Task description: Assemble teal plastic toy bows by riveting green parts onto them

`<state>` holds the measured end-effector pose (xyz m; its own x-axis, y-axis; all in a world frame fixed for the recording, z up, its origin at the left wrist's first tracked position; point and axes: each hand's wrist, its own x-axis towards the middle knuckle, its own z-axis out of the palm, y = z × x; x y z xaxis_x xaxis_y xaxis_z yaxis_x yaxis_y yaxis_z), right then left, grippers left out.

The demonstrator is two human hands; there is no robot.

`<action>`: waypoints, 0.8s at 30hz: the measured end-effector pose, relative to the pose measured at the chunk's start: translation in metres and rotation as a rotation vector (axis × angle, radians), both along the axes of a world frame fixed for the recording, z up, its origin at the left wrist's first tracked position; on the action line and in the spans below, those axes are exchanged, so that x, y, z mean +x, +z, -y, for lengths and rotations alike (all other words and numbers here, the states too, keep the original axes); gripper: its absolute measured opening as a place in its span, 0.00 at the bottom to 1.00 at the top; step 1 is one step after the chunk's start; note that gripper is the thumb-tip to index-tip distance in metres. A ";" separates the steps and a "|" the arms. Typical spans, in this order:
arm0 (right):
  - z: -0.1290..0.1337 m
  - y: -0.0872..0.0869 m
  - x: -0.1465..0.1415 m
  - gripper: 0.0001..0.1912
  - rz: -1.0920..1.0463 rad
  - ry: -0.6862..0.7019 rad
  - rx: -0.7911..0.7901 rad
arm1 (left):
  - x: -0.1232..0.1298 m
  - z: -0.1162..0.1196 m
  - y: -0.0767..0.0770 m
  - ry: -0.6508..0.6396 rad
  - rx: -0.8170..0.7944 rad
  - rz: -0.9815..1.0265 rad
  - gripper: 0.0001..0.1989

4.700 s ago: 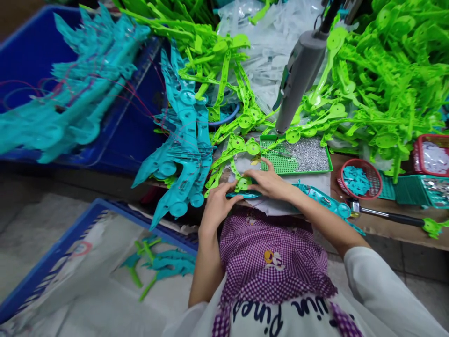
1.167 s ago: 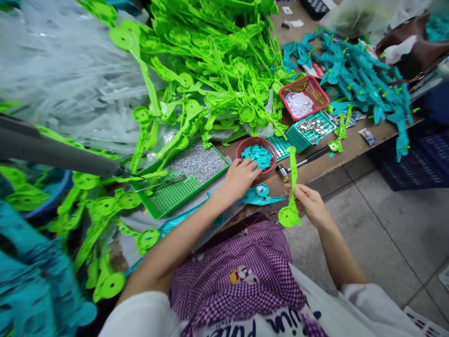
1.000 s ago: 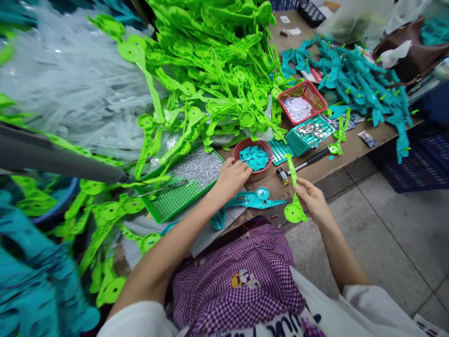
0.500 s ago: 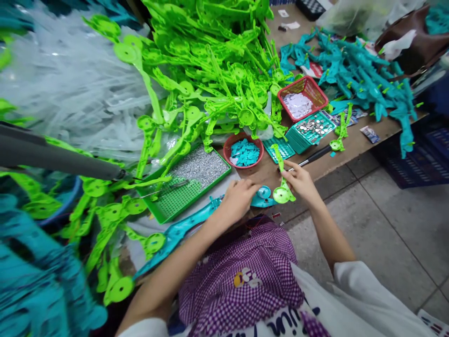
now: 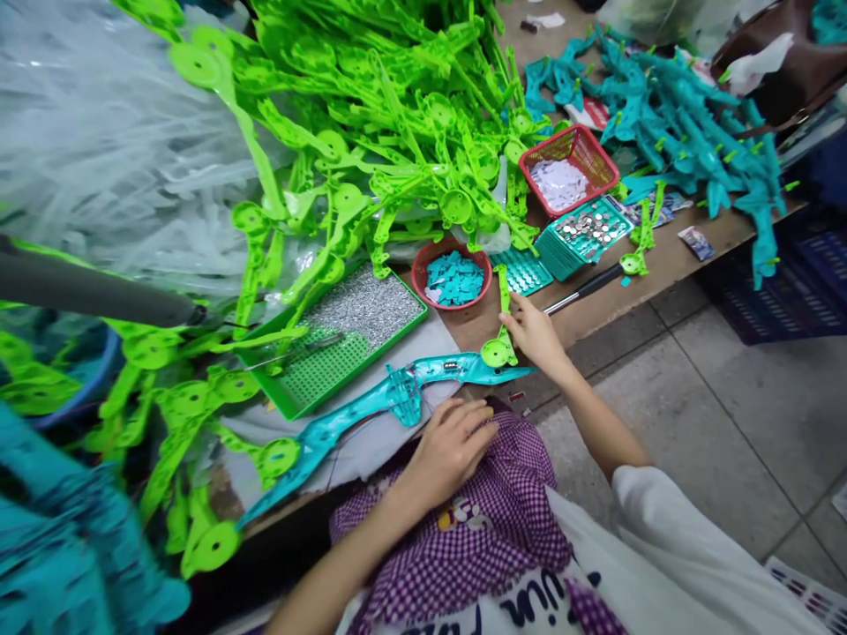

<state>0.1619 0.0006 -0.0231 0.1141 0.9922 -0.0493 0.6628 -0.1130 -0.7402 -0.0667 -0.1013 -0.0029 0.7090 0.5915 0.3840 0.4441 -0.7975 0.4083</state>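
Note:
My right hand (image 5: 533, 331) grips a bright green plastic part (image 5: 501, 322) with a round disc end, which rests over the right end of a long teal plastic piece (image 5: 350, 414). The teal piece lies lengthwise along the near table edge, a small cut-out with metal bits showing near its right end. My left hand (image 5: 453, 445) is apart from it, held low over the purple checked apron (image 5: 490, 529). Its fingers are curled, and whatever is under them is hidden. A black-handled screwdriver (image 5: 588, 289) lies just beyond my right hand.
A green tray (image 5: 284, 397) holds many small screws. Beyond it stand a round red basket (image 5: 416, 287) of teal pieces and a red rectangular basket (image 5: 602, 181) with white pieces. Stacked teal trays (image 5: 562, 260) carry silvery discs. Green parts (image 5: 397, 115) heap up behind; a grey tool (image 5: 99, 291) reaches in from the left.
My left hand has come off the teal piece and drawn back toward the apron, uncovering that piece. My right hand has moved the green part left, onto the teal piece's end.

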 end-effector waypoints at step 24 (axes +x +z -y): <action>0.010 0.015 -0.007 0.10 0.490 0.492 0.057 | 0.029 -0.028 -0.040 0.187 -0.008 0.126 0.07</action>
<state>0.1553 -0.0091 -0.0083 -0.3541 0.9337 -0.0534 0.8859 0.3166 -0.3390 -0.0373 -0.0733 -0.0430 0.5334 0.7115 0.4574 0.5289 -0.7026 0.4761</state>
